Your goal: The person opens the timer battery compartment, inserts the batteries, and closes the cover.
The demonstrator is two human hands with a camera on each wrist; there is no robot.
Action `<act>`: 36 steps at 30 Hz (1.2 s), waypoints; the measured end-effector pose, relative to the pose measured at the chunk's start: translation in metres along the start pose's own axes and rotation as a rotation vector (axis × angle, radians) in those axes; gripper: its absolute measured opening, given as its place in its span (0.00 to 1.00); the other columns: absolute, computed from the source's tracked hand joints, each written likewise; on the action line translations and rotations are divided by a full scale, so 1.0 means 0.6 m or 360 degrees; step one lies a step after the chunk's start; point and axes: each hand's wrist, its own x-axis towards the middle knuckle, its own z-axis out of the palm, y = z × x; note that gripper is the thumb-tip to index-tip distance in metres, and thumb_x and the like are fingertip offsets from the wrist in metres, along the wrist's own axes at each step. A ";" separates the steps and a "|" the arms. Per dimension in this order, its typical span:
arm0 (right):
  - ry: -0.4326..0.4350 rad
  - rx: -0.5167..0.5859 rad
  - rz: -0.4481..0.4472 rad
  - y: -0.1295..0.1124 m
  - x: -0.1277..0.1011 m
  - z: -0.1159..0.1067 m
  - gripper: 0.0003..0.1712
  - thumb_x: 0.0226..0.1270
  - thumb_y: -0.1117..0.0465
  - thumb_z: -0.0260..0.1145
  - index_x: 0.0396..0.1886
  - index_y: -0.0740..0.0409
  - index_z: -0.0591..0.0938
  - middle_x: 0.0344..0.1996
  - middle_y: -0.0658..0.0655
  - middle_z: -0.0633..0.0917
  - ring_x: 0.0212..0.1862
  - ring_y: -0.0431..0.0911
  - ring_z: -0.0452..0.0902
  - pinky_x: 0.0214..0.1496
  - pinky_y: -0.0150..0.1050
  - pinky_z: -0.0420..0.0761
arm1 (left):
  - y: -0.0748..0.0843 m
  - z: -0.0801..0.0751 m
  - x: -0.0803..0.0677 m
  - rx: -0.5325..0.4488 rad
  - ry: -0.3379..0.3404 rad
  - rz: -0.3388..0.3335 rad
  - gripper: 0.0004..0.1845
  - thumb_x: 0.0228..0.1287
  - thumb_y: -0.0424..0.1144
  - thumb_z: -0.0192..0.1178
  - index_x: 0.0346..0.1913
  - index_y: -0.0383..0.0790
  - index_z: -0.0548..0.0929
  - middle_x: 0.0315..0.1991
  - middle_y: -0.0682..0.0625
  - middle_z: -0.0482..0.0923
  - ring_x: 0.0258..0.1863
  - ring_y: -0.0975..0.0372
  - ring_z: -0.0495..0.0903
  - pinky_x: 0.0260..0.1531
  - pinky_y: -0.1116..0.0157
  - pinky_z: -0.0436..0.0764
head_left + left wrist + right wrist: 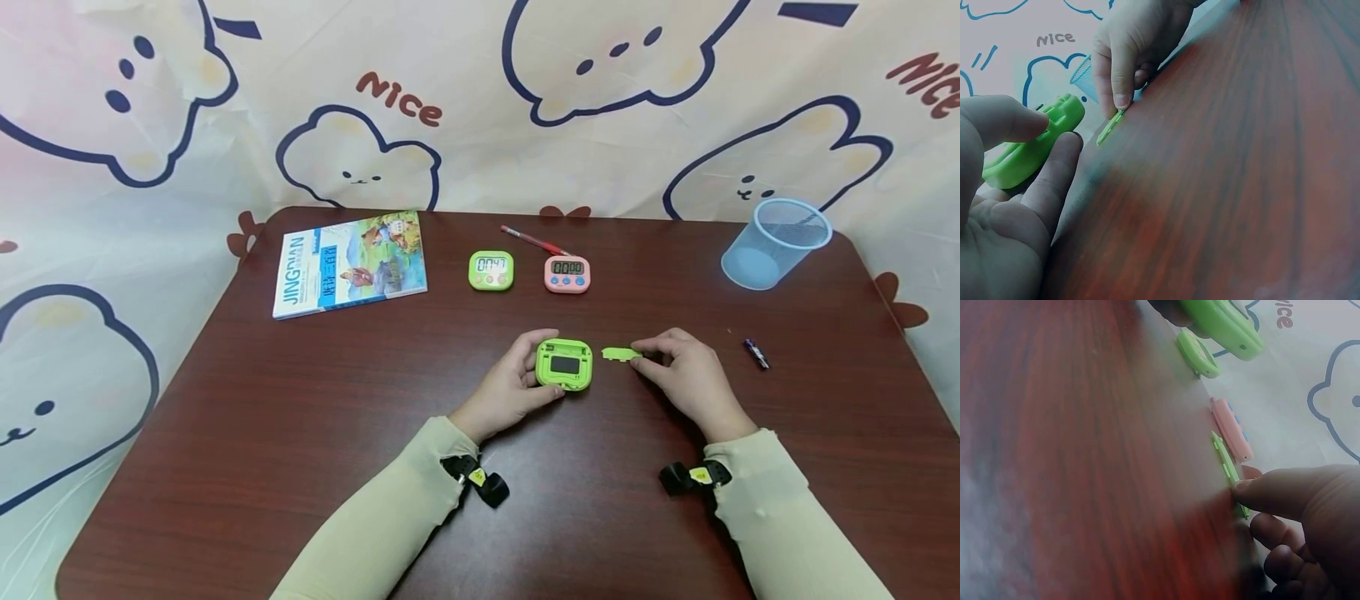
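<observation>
A green digital timer (564,364) lies with its back toward the head camera, its battery compartment uncovered and a dark rectangle in the middle. My left hand (508,382) grips it from the left, thumb at its near edge and fingers at the far edge; the left wrist view shows it tilted. Just to its right, my right hand (688,375) pinches a thin green battery cover (619,354) by one end, between thumb and fingertips. A gap separates cover and timer. Beyond my right hand a small dark battery (757,354) lies on the table.
Farther back stand another green timer (491,271) and a pink timer (567,274), with a red pen (534,240) behind. A book (350,264) lies at the back left. A tilted blue mesh cup (776,245) is at the back right of the brown table (360,383).
</observation>
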 end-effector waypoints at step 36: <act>0.0171 -0.0162 0.0393 0.175 -0.031 -0.123 0.26 0.70 0.45 0.66 0.51 0.64 0.83 0.45 0.66 0.80 0.45 0.58 0.71 0.40 0.45 0.70 | -0.005 0.001 0.002 -0.0067 0.0012 -0.0034 0.40 0.63 0.17 0.61 0.75 0.34 0.57 0.64 0.30 0.73 0.55 0.50 0.81 0.52 0.66 0.82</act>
